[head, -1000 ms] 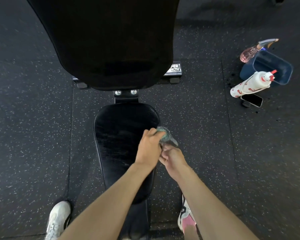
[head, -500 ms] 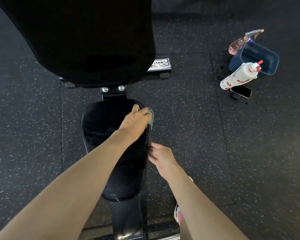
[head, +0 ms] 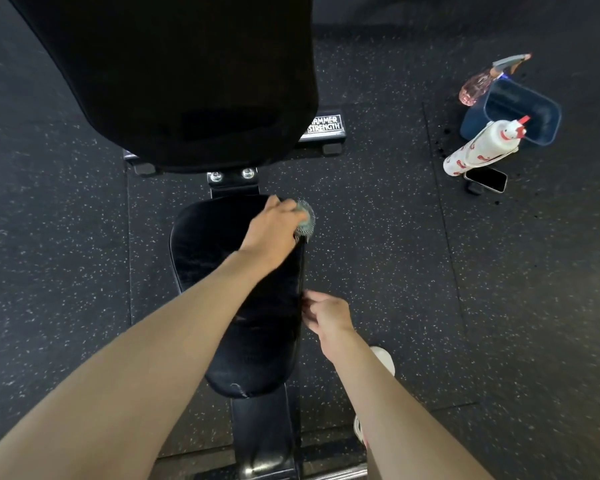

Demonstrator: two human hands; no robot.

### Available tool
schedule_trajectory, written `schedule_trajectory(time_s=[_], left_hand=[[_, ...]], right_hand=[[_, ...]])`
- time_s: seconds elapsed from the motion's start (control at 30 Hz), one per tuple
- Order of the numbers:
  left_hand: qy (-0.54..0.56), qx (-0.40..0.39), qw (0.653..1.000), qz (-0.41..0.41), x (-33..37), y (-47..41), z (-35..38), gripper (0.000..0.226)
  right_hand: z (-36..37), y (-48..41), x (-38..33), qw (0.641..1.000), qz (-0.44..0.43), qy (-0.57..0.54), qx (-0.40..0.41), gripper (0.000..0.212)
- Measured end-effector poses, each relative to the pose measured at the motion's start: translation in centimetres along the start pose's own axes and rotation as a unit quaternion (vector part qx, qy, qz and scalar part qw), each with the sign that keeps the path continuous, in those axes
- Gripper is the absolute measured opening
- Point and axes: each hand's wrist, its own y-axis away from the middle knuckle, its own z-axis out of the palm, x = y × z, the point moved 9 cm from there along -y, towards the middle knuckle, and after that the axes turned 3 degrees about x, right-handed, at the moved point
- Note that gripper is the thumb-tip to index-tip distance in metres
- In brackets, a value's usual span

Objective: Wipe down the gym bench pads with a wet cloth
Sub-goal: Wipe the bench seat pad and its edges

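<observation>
Wiping seat pad (head: 205, 258). Left grip (head: 269, 232) is curled round the bunched cloth (head: 305, 221) at the pad's far right corner. Right grip (head: 328, 315) hangs loosely curled, empty, just beside the right edge. I'd flatten the cloth and pull overlapping strokes lengthwise. Pad's long axis runs near-far, wide end far.

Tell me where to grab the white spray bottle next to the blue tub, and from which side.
Probably grip the white spray bottle round its narrow neck, just under the red trigger head, coming from the bench side. The blue tub crowds its far side and a phone lies at its base, so that flank is the open one.
</observation>
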Motion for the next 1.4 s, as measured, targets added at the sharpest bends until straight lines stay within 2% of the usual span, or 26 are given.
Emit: schedule_trajectory(time_s=[0.13,0.33,0.47,0.57,0.67,0.73,0.8,0.9,0.97,1.03,1.1,1.23,1.4], left_hand=[[-0.08,-0.018,0.997,-0.006,0.2,0.9,1.6,0.051],[-0.072,-0.068,0.995,0.034,0.7,4.8,3.6,0.057],[-0.06,-0.08,0.994,0.031,1.3,7.6,4.6,0.055],[-0.031,-0.058,0.998,0.009,1.4,9.4,5.3,0.05],[0.083,-0.045,0.995,-0.03,0.8,10.2,5.1,0.051],[0.134,0.014,0.99,-0.033,-0.1,10.3,2.9,0.054],[0.113,0.108,0.987,-0.035,-1.9,10.1,-0.3,0.057],[0.055,0.185,0.971,-0.138,-6.9,9.0,-3.9,0.056],[0.031,0.182,0.958,-0.221,-9.9,8.1,-4.6,0.055],[0.009,0.14,0.959,-0.246,-10.5,7.3,-3.7,0.055],[-0.004,0.096,0.969,-0.226,-9.0,6.9,-2.2,0.057],[-0.028,0.036,0.992,-0.117,-4.0,7.1,1.0,0.052],[-0.013,-0.036,0.999,-0.031,-0.5,8.7,4.2,0.058]], right_hand=[[-0.3,0.0,0.4,1.0,0.002,0.006,-0.006,0.055],[-0.9,0.2,1.3,0.999,0.009,0.037,0.001,0.053],[-0.8,0.6,1.4,0.999,-0.004,0.037,0.011,0.047],[-0.6,-0.1,1.7,0.998,-0.022,0.052,0.033,0.039],[-0.5,-0.3,1.9,0.996,-0.036,0.065,0.056,0.036],[-0.4,-0.3,2.2,0.996,-0.037,0.063,0.053,0.042],[-0.3,-0.8,2.5,0.995,-0.038,0.076,0.052,0.05],[-0.1,-1.5,2.6,0.993,-0.033,0.105,0.05,0.055],[-0.1,-1.9,2.8,0.992,-0.032,0.109,0.049,0.058],[-0.1,-1.9,2.9,0.992,-0.034,0.111,0.046,0.059],[-0.1,-1.7,2.8,0.992,-0.036,0.11,0.046,0.058],[-0.2,-1.5,2.9,0.993,-0.035,0.095,0.064,0.055],[-0.2,-0.6,2.7,0.995,-0.052,0.069,0.055,0.056]])
